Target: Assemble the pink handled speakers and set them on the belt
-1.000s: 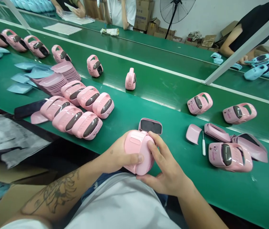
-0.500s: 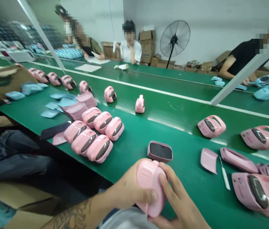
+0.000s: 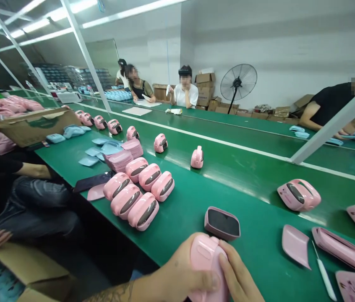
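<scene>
Low at the front, a rounded pink plastic housing (image 3: 205, 251) is held between both of my hands. My left hand (image 3: 177, 268) wraps its near left side, the thumb lying across the surface. The fingers of my right hand (image 3: 238, 272) press along its right side. The housing's lower part runs out of the picture. Just beyond my hands, an oblong pink part with a dark inner panel (image 3: 222, 223) rests on the green bench. To the right lie a curved pink panel (image 3: 296, 245) and a white-handled tool with a thin metal shaft (image 3: 324, 272).
Several pink housings with dark windows (image 3: 142, 211) stand in rows at left, near stacked pink panels (image 3: 119, 160) and blue panels (image 3: 111, 147). More housings sit along the green conveyor (image 3: 240, 180). A slanted white post (image 3: 331, 126) rises at right. Co-workers sit around the line.
My view has tipped upward and a little left, so the bench things appear lower and further right. Both hands keep hold of the pink housing.
</scene>
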Demonstrator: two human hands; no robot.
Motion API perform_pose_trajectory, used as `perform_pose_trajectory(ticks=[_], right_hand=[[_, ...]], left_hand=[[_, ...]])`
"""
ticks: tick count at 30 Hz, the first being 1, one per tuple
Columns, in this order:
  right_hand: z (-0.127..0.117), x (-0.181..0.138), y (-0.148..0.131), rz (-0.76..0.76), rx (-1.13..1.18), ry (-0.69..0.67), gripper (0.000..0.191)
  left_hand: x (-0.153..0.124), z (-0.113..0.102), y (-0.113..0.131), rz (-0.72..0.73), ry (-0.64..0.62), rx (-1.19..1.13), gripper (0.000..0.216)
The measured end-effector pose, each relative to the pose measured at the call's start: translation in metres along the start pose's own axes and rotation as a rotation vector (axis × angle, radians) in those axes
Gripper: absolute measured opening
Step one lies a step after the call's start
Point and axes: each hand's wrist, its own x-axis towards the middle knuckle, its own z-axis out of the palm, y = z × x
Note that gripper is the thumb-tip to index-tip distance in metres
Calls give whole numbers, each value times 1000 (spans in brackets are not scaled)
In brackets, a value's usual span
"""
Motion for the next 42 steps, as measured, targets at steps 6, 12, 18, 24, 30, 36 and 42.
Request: perform_pose_trajectory(ticks=[6, 12, 18, 24, 30, 36, 42], right_hand=[[-26, 27, -21, -38, 156, 7, 109], [-24, 35, -27, -26, 132, 12, 114], [-27, 36, -24, -46, 126, 3, 112], [-29, 33, -22, -27, 123, -19, 115], [-42, 38, -22, 75, 150, -138, 124], [-51, 41, -26, 157, 188, -210, 112], [-49, 38, -31, 193, 205, -207, 112]], left_hand=[[-1, -15, -12, -46, 22, 100, 80], [2, -20, -12, -83, 51, 142, 80], [4, -17, -14, -58, 84, 217, 75], [8, -15, -13, -65, 103, 233, 78], [13, -8, -6, -147, 128, 210, 66], [17, -3, -10, -182, 194, 143, 65], [14, 3, -13, -196, 256, 87, 64]])
